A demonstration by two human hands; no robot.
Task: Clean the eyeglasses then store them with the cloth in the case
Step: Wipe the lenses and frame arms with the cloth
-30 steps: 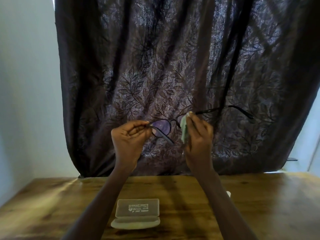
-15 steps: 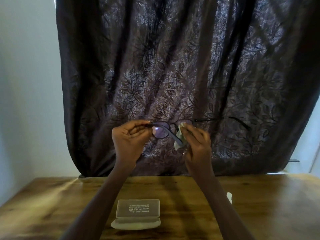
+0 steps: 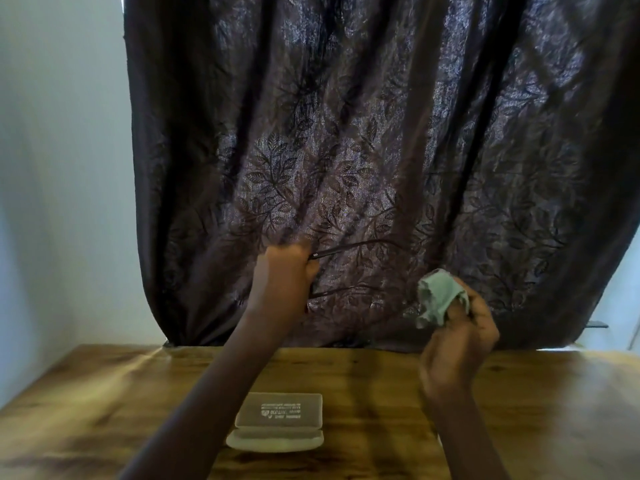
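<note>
Hands split since a second ago: cloth is off the lens, so wiping looks done or paused.
I see the left hand [image 3: 284,275] clamped on the front of the glasses [image 3: 332,251], held up over the desk [image 3: 104,410] with their arms sticking out right. The right hand [image 3: 457,341] is lower and well apart, fingers bunched round the crumpled cloth [image 3: 438,299]. The case [image 3: 278,415] sits mid front edge, looks open, glasses and cloth not in it. Left, I'd judge: fold glasses, pack both, shut lid.
</note>
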